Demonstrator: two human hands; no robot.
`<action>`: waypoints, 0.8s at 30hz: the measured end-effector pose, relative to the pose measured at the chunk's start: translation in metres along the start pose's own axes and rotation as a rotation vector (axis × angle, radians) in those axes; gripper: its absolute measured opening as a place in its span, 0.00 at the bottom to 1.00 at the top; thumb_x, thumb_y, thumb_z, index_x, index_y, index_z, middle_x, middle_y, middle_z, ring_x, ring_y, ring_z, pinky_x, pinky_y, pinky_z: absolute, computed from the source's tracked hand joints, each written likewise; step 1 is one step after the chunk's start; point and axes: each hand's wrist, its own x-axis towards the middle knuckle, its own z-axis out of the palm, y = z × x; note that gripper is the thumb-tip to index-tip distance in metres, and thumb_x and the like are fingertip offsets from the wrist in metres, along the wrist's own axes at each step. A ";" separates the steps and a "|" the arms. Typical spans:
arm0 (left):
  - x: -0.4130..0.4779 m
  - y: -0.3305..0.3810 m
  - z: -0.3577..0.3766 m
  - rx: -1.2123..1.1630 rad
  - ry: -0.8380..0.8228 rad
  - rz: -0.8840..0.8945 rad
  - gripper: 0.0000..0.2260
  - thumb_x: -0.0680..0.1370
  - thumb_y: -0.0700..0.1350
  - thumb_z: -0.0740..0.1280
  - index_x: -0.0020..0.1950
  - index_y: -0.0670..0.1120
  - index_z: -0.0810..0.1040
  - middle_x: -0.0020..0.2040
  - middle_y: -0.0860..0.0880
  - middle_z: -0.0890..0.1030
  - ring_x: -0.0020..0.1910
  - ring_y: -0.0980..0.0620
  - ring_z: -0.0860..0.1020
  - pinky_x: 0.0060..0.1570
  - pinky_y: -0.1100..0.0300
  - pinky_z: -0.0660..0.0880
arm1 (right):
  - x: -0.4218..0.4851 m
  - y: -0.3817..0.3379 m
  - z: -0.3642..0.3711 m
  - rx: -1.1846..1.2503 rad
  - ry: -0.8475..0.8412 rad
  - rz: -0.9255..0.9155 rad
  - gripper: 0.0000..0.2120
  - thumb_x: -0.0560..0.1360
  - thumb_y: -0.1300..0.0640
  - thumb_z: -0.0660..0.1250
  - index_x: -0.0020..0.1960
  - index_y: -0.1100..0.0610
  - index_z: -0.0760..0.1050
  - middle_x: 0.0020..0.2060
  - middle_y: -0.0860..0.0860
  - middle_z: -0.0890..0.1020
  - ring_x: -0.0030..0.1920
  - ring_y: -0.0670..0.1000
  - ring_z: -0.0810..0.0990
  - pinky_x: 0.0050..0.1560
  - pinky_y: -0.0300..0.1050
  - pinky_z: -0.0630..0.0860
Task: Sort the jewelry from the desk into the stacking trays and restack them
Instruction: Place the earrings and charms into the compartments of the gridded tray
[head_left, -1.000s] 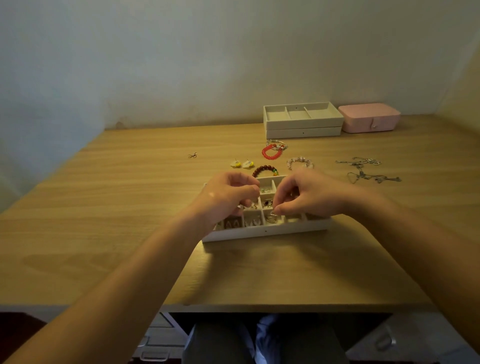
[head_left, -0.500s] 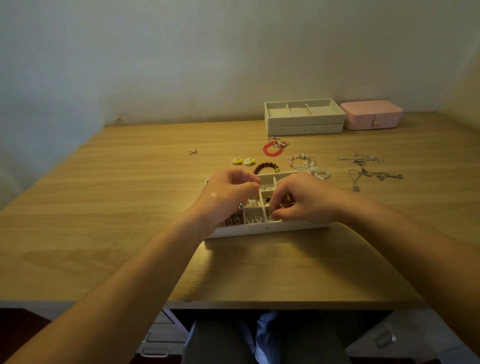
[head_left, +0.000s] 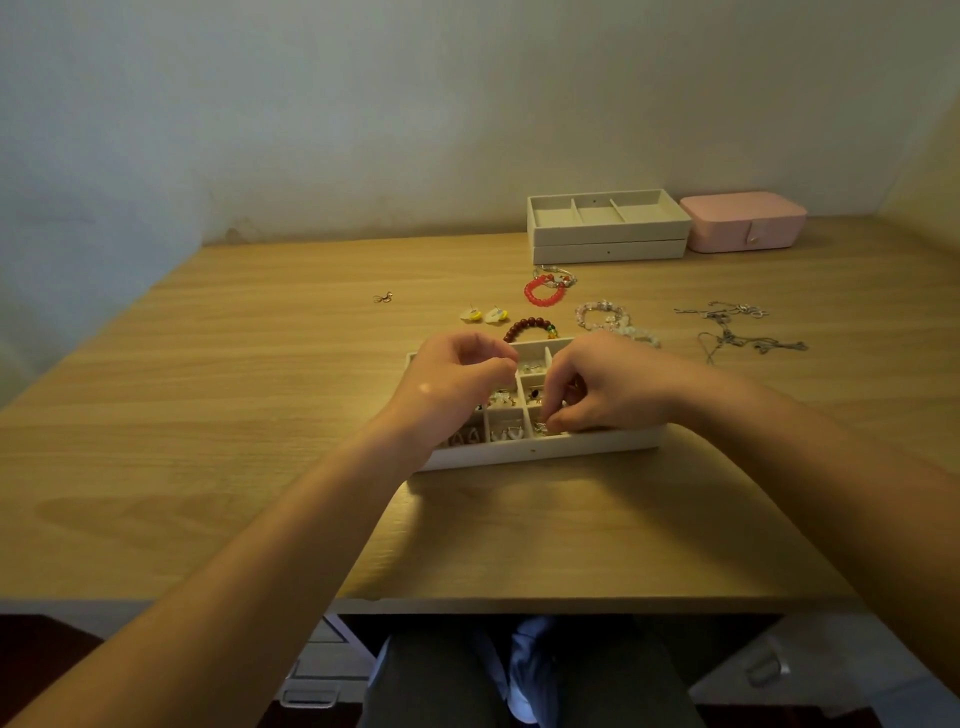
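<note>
Divided tray (head_left: 545, 451) sits on the desk (head_left: 208, 395), near-centre, with its long side towards the person. Both hands are over it.

Right hand (head_left: 610, 389): fingers curled down, tips pinching a small silver piece (head_left: 542, 427) at the near-row compartment just right of the tray's middle. The piece is too tiny to tell what kind it is. This hand covers the tray's right half.

Left hand (head_left: 460, 387): over the tray's left part, fingers curled in, thumb against forefinger. Can't tell whether anything is held between them.

The compartments visible between the hands hold small earrings and odd bits. The near-left cells have pale pieces, too small to make out.

Loose jewelry on the desk, beyond the tray:
- dark bead bracelet (head_left: 527, 327), just beside the tray's far edge
- yellow earrings (head_left: 483, 314), a pair, just left of it
- red bracelet (head_left: 544, 294), farther back, a thin silver piece overlapping its far side
- pale bead bracelets (head_left: 602, 314), right of the dark one, partly behind the right hand
- chains (head_left: 737, 330), tangled, well to the right
- small earring (head_left: 383, 297), alone, left of the group

Stacked trays (head_left: 608, 244): two, far right by the wall, the top one split into three compartments. Pink box (head_left: 743, 223) is just right of them, lid closed.
</note>
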 end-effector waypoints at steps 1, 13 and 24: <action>0.000 0.000 0.000 0.003 -0.002 0.004 0.04 0.77 0.39 0.70 0.47 0.48 0.82 0.39 0.51 0.83 0.30 0.64 0.74 0.30 0.71 0.69 | 0.001 0.001 -0.001 0.006 -0.011 -0.002 0.03 0.75 0.54 0.75 0.48 0.49 0.87 0.44 0.43 0.84 0.47 0.45 0.80 0.51 0.43 0.80; -0.002 0.001 0.003 0.593 -0.166 0.162 0.13 0.78 0.41 0.64 0.45 0.56 0.86 0.39 0.54 0.80 0.33 0.57 0.74 0.36 0.61 0.70 | -0.008 0.010 -0.009 0.130 -0.015 0.004 0.11 0.78 0.59 0.67 0.51 0.46 0.86 0.42 0.38 0.82 0.45 0.39 0.80 0.43 0.30 0.75; -0.004 0.000 0.010 0.817 -0.248 0.267 0.14 0.79 0.43 0.63 0.52 0.59 0.85 0.46 0.57 0.75 0.46 0.57 0.72 0.46 0.60 0.66 | -0.010 0.006 -0.007 0.114 -0.062 0.014 0.12 0.79 0.59 0.66 0.51 0.46 0.86 0.44 0.42 0.84 0.46 0.45 0.81 0.50 0.42 0.81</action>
